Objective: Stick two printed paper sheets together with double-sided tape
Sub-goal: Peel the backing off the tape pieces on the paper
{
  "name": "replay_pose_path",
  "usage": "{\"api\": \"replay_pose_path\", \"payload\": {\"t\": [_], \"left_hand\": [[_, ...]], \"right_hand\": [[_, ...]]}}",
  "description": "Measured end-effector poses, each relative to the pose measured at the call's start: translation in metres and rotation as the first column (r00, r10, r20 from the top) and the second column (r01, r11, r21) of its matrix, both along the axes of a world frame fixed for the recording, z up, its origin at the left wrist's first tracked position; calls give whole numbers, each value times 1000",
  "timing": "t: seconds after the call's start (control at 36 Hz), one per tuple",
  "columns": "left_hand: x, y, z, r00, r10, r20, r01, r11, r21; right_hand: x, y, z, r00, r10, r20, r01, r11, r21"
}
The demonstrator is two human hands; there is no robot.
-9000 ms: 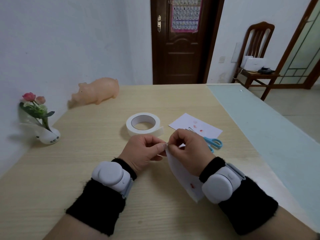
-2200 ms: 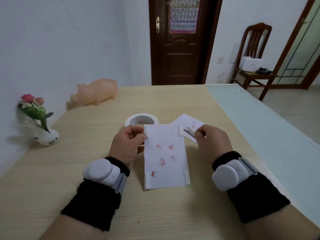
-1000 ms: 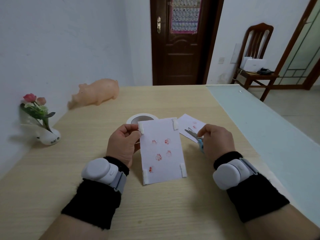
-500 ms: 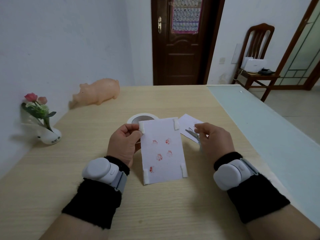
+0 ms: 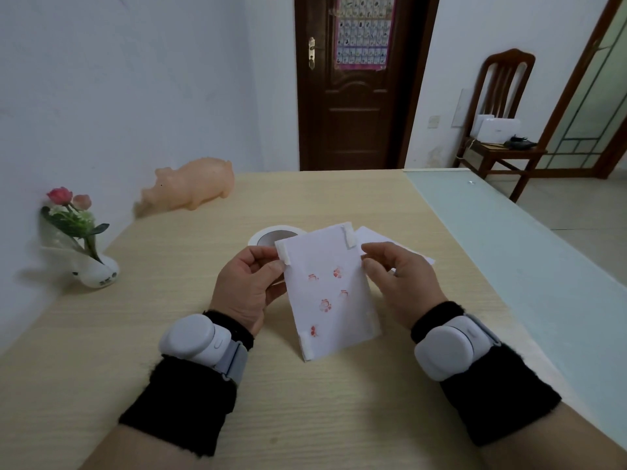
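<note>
Sheet w/ red paw prints [image 5: 330, 293] is held up over the counter [image 5: 169, 334], bottom edge near or on it. Left hand [image 5: 249, 286] pinches the top-left corner, right hand [image 5: 397, 279] grips the right edge. Tape pieces [image 5: 349, 237] sit at all 4 corners, so taping looks done; backing prob. still to peel. Left: press onto 2nd sheet [image 5: 376, 237], lying behind the right hand. Long axis runs near-far, top tilted away.

home: wooden door [image 5: 356, 83], chair [image 5: 498, 110]
</note>
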State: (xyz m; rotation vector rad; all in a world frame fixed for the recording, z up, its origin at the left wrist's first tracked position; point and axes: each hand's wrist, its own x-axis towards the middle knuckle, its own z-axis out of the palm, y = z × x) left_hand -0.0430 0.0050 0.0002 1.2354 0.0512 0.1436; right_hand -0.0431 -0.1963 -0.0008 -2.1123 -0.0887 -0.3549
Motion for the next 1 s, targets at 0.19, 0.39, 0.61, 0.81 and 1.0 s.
{"api": "replay_pose_path", "payload": {"t": [0.19, 0.39, 0.61, 0.81, 1.0], "left_hand": [[-1, 0, 2, 986, -142, -86, 140, 990, -28], [1, 6, 4, 969, -175, -173, 167, 984, -58], [-2, -1, -6, 948, -258, -186, 297, 928, 226], [-3, -1, -7, 959, -242, -149, 282, 870, 405], [-4, -5, -6, 964, -236, -124, 266, 823, 502]], "right_hand": [[1, -2, 1, 996, 89, 23, -90, 995, 34], [-4, 1, 5, 983, 185, -11, -184, 970, -158], [-9, 5, 5, 964, 240, -112, -261, 933, -246], [-8, 7, 6, 989, 148, -3, -146, 968, -204], [-8, 12, 6, 979, 190, 67, -171, 959, -225]]}}
